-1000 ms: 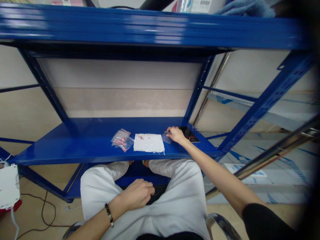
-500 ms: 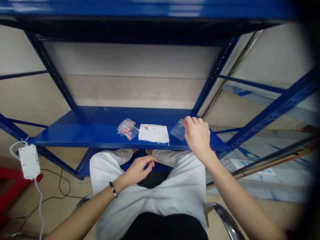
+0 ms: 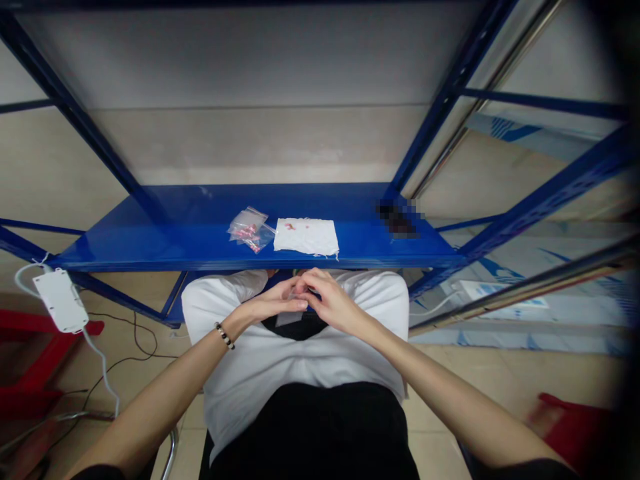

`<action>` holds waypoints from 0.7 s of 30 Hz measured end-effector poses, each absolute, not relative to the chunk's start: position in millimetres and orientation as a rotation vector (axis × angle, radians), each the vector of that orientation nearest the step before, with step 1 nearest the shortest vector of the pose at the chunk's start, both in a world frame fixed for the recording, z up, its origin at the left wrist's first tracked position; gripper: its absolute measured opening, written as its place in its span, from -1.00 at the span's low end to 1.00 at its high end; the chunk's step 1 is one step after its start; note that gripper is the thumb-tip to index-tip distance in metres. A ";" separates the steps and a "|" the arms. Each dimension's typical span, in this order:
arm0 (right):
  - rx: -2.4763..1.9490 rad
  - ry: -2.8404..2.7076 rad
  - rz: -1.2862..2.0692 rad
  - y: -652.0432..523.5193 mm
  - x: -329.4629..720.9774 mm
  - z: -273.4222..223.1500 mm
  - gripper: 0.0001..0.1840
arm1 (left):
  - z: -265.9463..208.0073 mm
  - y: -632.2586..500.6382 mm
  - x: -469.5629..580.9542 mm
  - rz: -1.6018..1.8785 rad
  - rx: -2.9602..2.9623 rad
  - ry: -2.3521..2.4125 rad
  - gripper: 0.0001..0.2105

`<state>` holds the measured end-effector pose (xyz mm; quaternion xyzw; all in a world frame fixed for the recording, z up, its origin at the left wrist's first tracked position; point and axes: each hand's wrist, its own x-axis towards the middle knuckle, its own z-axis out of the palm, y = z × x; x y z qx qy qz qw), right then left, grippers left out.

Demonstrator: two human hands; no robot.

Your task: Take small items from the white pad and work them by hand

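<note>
Over my lap, in front of the shelf edge, my left hand (image 3: 276,300) and my right hand (image 3: 331,301) meet with fingers pinched together. Between them is a small clear plastic zip bag (image 3: 290,318), mostly covered by the fingers; its lower part hangs below my left hand. On the blue shelf beyond lies a white cloth or paper sheet (image 3: 313,239) with a few small pinkish pieces (image 3: 290,227) on it. Left of the sheet, a pile of clear zip bags (image 3: 250,230) holds small pink and red pieces.
The blue shelf (image 3: 175,233) spans the front between metal posts. At its right end is a dark, pixelated item (image 3: 399,220). A white power box (image 3: 61,300) hangs by a cord at the left post. Red stools (image 3: 30,360) stand on the floor at the sides.
My right hand has come back from the shelf's right side to my lap with the clear bag. My left hand now meets it there. The view has tilted downward.
</note>
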<state>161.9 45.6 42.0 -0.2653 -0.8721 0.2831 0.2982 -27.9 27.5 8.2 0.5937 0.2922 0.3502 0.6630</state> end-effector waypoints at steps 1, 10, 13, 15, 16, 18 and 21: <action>-0.708 -2.314 0.752 46.1 162.3 38.6 -0.85 | 6.5 29.2 -26.3 0.801 1.390 0.699 -0.48; -0.705 -2.398 0.620 49.8 171.0 32.2 -0.80 | 4.8 37.2 -28.4 0.828 1.697 0.794 -0.70; -0.697 -2.418 0.679 51.6 171.8 24.2 -0.79 | 8.3 30.5 -31.8 0.792 1.898 0.914 -0.71; -0.695 -2.431 0.710 51.7 171.5 15.9 -0.70 | 6.2 25.7 -34.1 0.745 2.040 1.023 -0.73; -0.686 -2.451 0.712 51.5 171.1 11.9 -0.65 | 3.9 24.0 -35.2 0.722 2.103 1.071 -0.76; -0.652 -2.522 0.703 50.9 170.1 6.0 -0.59 | -1.2 22.3 -36.7 0.687 2.203 1.134 -0.81; -0.608 -2.629 0.708 49.4 169.5 3.3 -0.57 | -6.1 22.6 -36.3 0.646 2.313 1.163 -0.76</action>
